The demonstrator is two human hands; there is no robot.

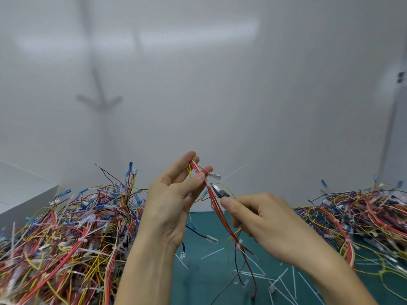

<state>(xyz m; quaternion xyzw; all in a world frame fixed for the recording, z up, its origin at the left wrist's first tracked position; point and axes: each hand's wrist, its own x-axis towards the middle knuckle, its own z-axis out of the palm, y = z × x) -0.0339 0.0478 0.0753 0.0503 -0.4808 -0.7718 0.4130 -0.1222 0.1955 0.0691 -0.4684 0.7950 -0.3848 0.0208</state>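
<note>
One red wire bundle (214,206) runs from 11 to 5 o'clock, its top pinched by the left hand (169,199); the right hand (271,225), curled round flush cutters (219,191), holds their tips against it from 4 o'clock

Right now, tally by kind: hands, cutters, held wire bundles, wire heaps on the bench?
hands: 2, left hand and right hand
cutters: 1, gripped by the right hand
held wire bundle: 1, pinched by the left hand
wire heaps: 2, left heap and right heap
total: 6
</note>
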